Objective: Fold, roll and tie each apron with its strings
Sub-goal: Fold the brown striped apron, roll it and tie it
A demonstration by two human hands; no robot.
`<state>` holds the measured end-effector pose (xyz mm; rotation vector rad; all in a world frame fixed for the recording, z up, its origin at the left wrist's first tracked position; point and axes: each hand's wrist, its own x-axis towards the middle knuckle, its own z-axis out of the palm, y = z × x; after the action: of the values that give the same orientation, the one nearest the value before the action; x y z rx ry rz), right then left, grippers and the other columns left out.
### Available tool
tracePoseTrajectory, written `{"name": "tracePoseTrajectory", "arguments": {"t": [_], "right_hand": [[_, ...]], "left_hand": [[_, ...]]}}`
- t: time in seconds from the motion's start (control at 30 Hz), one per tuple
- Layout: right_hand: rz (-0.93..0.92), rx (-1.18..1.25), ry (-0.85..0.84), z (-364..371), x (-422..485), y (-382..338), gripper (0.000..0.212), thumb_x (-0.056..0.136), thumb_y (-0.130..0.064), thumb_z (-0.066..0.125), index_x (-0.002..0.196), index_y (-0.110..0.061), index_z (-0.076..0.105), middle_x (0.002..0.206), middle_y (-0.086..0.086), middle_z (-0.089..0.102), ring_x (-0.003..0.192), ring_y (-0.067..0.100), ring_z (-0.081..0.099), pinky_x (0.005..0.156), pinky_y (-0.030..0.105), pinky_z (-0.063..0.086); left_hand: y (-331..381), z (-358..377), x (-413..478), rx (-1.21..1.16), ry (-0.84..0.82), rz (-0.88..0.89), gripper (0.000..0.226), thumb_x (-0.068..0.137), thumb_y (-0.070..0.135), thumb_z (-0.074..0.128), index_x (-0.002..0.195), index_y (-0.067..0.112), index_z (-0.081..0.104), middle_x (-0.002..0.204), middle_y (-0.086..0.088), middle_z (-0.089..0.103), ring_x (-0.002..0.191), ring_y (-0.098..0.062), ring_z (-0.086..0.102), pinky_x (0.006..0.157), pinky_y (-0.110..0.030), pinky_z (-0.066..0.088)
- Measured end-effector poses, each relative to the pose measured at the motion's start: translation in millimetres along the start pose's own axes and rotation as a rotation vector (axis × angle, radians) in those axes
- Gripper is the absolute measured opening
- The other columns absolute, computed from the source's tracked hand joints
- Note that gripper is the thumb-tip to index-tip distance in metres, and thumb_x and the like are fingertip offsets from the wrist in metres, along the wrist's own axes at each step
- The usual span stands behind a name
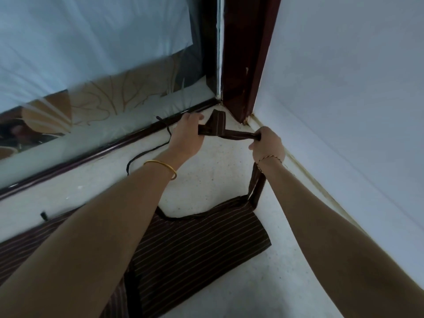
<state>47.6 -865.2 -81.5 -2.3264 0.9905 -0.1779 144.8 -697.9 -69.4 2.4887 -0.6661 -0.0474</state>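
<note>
Pale speckled floor [206, 175] runs into a corner at the upper centre of the frame. There a patterned glass panel [103, 95] in the upper left meets a dark red-brown frame [243, 65], and a plain white wall [344, 88] fills the right.

The apron [195, 249] lies flat on the floor at lower centre, partly hidden under the forearms. It is dark brown woven cloth with thin pale stripes and appears folded into a rough rectangle. Its broad strap [231, 134], of the same cloth, rises from the apron's upper right corner and is stretched between both hands near the corner, with a flat fold poking up between them.

The left hand [187, 136] has its fingers curled round one end of the strap. The right hand [267, 145] is clenched in a fist round the other end. A thin black string [146, 152] trails in loose curves from beside the left hand down across the floor at centre left. A gold bangle [164, 167] circles the left wrist and a thread bracelet [269, 159] the right.

The cloth looks light, limp and slightly grippy, so it should crease readily but will slump unless kept taut. The strap is best pinched flat across its width to stop it twisting. The body of the apron is best taken at its corners or folded edges. The string looks thin and likely to tangle, so I would hold it near its root.
</note>
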Motion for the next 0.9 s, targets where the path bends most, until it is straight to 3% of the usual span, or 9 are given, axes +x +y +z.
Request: {"name": "tracePoseTrajectory", "arguments": {"t": [0.1,0.17,0.23,0.33,0.5,0.67,0.77,0.83,0.9], "right_hand": [[-0.022,0.027,-0.049,2.7,-6.5,1.7,0.019,0.093,-0.008,0.046,0.107,-0.017,0.054,0.094,0.004,0.066,0.081,0.024,0.062,0.067,0.033,0.050],[-0.098,0.082,-0.149,8.2,-16.4,-2.8,0.027,0.090,-0.012,0.052,0.116,-0.020,0.050,0.088,0.002,0.063,0.077,0.023,0.061,0.065,0.034,0.050],[-0.168,0.107,-0.235,14.4,-32.0,-12.8,0.042,0.085,-0.015,0.058,0.124,-0.021,0.045,0.086,0.000,0.061,0.079,0.023,0.061,0.072,0.039,0.052],[-0.329,0.065,-0.299,21.9,-55.1,-26.7,0.054,0.081,-0.014,0.062,0.131,-0.020,0.042,0.099,0.000,0.063,0.091,0.023,0.061,0.082,0.042,0.051],[-0.581,-0.241,-0.693,35.8,-100.6,-44.3,0.040,0.082,-0.018,0.067,0.119,-0.012,0.055,0.100,0.005,0.062,0.089,0.020,0.058,0.083,0.031,0.050],[-0.638,-0.608,-0.979,57.7,-136.4,-41.8,0.025,0.084,-0.020,0.065,0.107,-0.010,0.063,0.089,0.005,0.066,0.075,0.018,0.059,0.074,0.030,0.052],[-0.712,-0.844,-1.047,71.8,-160.1,-35.7,0.024,0.085,-0.025,0.066,0.102,-0.009,0.060,0.089,0.001,0.058,0.082,0.019,0.056,0.069,0.029,0.049],[-0.747,-0.973,-1.077,82.2,-172.6,-29.2,0.034,0.084,-0.027,0.067,0.112,-0.010,0.058,0.098,0.002,0.055,0.090,0.019,0.055,0.077,0.031,0.051],[-0.764,-1.059,-1.088,88.5,-180.8,-22.5,0.044,0.082,-0.025,0.069,0.120,-0.010,0.053,0.112,0.004,0.053,0.099,0.021,0.055,0.086,0.035,0.052]], "left_hand": [[-1.1,-8.0,-7.1,-0.068,-0.116,-0.008,0.024,0.089,0.008,0.059,0.113,0.008,0.060,0.111,-0.010,0.060,0.096,-0.022,0.059,0.079,-0.028,0.047],[1.3,-14.6,-13.8,-0.131,-0.215,-0.007,0.021,0.085,0.008,0.064,0.106,0.006,0.060,0.099,-0.006,0.059,0.091,-0.020,0.057,0.077,-0.028,0.045],[1.5,-26.6,-26.2,-0.216,-0.301,-0.038,0.024,0.081,0.005,0.067,0.101,0.009,0.057,0.094,-0.001,0.056,0.089,-0.017,0.054,0.073,-0.024,0.042],[-3.1,-48.2,-45.2,-0.330,-0.395,-0.120,0.027,0.076,-0.002,0.067,0.097,0.011,0.056,0.087,0.000,0.057,0.084,-0.016,0.053,0.071,-0.023,0.042],[-34.5,-86.0,-94.6,-0.535,-0.721,-0.378,0.024,0.083,-0.006,0.061,0.101,0.010,0.056,0.084,-0.010,0.061,0.072,-0.017,0.058,0.065,-0.025,0.052],[-64.8,-89.3,-145.9,-0.377,-1.096,-0.411,0.018,0.087,0.003,0.062,0.104,0.009,0.060,0.088,-0.007,0.063,0.078,-0.017,0.060,0.069,-0.027,0.051],[-80.0,-75.0,-178.5,-0.152,-1.202,-0.375,0.026,0.088,0.014,0.064,0.113,0.012,0.062,0.109,-0.004,0.060,0.103,-0.022,0.055,0.094,-0.037,0.047],[-88.0,-62.0,-197.3,0.077,-1.237,-0.313,0.040,0.087,0.029,0.065,0.125,0.019,0.058,0.127,0.001,0.051,0.121,-0.021,0.046,0.106,-0.039,0.038],[-91.1,-52.5,-213.7,0.225,-1.249,-0.282,0.051,0.086,0.042,0.063,0.131,0.018,0.055,0.137,0.001,0.047,0.128,-0.021,0.042,0.108,-0.038,0.036]]}}
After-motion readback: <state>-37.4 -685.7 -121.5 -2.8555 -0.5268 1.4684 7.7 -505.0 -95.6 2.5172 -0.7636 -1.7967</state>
